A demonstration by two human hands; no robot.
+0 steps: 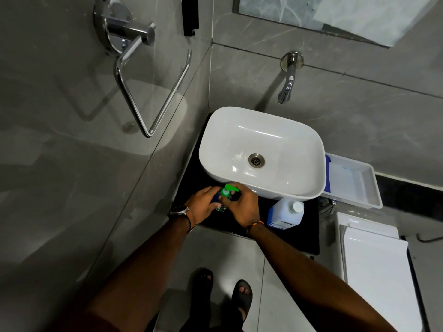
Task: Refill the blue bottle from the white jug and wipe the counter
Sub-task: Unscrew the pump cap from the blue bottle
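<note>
White basin (239, 130) on black counter (296, 240)

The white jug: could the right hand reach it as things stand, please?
Probably yes: the white jug stands on the counter just beside the right hand, nothing between them, though that hand must first release the blue bottle.

Grey marbled walls (72, 164) rise beyond the fingers (206, 190). A chrome towel ring (130, 32) hangs far up-left, a white basin (275, 130) sits just beyond under a wall tap (287, 85), and pale floor (239, 255) lies below.
</note>
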